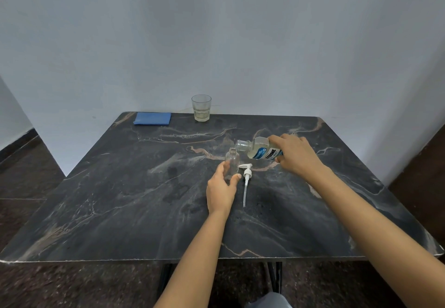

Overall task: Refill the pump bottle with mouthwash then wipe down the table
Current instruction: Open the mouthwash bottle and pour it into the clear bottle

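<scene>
Fingers (237,176) of the left hand (220,190) curl around the lower body of the pump bottle (232,163), thumb on the side nearer the pump head and the other digits wrapped behind the clear wall, so the grip is closed on it. That bottle stands upright on the worktop (120,199) with its neck open and uncovered, and it looks empty or nearly so.

Just beyond and right of the pump bottle, the right hand (295,154) is clamped over the rear half of the mouthwash bottle (260,150), thumb on top and the remaining digits underneath. It is tipped almost on its side, its uncapped mouth pointing toward the pump bottle and sitting just above and beside the open neck. Pale liquid lies along the lower side of the tilted body; whether any is running out cannot be made out.

Right beside the pump bottle, touching neither hand, the white pump head (246,178) lies flat on the worktop, its dip tube trailing toward the near edge.

Far behind the pump bottle, by the wall, stands a drinking glass (201,108) with a little pale liquid in it. Left of that glass lies a folded blue cloth (152,118).
</scene>
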A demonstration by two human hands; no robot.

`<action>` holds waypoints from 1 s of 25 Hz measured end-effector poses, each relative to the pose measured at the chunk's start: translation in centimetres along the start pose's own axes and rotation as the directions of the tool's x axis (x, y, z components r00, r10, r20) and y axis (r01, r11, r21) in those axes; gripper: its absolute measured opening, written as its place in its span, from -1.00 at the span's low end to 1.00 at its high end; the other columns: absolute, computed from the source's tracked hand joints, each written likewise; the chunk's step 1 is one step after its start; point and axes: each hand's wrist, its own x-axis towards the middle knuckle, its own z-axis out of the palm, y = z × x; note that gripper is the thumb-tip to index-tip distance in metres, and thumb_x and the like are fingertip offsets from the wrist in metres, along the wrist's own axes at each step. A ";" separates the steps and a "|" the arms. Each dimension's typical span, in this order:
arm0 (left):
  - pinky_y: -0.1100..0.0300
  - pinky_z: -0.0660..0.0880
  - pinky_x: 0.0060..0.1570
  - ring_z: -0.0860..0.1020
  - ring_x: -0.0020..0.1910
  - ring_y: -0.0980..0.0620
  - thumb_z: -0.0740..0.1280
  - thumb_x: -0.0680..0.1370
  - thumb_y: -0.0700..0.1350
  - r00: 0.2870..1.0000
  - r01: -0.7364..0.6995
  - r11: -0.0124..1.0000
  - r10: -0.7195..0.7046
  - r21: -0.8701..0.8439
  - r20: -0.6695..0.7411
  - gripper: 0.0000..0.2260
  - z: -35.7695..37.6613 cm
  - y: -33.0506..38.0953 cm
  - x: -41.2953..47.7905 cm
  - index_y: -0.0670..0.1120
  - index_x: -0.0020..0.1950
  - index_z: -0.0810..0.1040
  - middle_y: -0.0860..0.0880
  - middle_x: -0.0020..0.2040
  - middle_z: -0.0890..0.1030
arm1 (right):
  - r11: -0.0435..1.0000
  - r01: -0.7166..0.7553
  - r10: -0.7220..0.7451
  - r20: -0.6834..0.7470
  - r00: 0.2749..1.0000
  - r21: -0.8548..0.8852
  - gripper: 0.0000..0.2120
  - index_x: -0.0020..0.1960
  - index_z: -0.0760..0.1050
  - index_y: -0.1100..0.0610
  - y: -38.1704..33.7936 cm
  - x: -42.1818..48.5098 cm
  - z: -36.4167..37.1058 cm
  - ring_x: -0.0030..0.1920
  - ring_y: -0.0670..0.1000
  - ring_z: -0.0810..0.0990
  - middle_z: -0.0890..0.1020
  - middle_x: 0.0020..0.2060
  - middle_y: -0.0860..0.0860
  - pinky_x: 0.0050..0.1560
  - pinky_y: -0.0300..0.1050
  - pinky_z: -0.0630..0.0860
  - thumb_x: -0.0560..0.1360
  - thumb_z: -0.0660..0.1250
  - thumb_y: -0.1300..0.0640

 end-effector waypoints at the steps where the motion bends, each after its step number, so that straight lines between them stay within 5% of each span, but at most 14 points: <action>1: 0.13 0.43 0.28 0.49 0.28 0.13 0.42 0.50 -0.05 1.000 0.000 1.000 0.000 -0.001 0.000 -0.54 0.0 0.0 0.0 0.09 0.38 0.41 0.14 0.30 0.53 | 1.000 0.000 0.000 0.005 1.000 -0.008 -0.52 0.38 0.32 -0.03 0.0 0.0 -0.1 0.22 0.12 0.45 0.53 0.18 0.07 0.28 0.07 0.31 0.50 0.33 0.18; 20: 0.13 0.43 0.26 0.51 0.25 0.12 0.43 0.49 -0.03 1.000 -0.007 1.000 0.007 -0.005 0.002 -0.56 -0.1 0.1 -0.1 0.11 0.35 0.43 0.14 0.28 0.55 | 0.998 0.017 -0.018 -0.010 1.000 -0.057 -0.53 0.36 0.34 -0.04 0.0 0.4 -0.5 0.18 0.11 0.47 0.55 0.12 0.07 0.24 0.07 0.33 0.49 0.31 0.21; 25: 0.21 0.42 0.21 0.49 0.10 0.27 0.42 0.50 -0.05 1.000 -0.010 1.000 0.010 -0.007 0.005 -0.55 -0.3 0.3 -0.3 0.09 0.37 0.42 0.16 0.29 0.53 | 0.996 0.028 -0.029 -0.009 1.000 -0.086 -0.51 0.37 0.32 -0.05 0.0 0.5 -0.7 0.18 0.12 0.47 0.55 0.12 0.07 0.22 0.06 0.34 0.49 0.31 0.20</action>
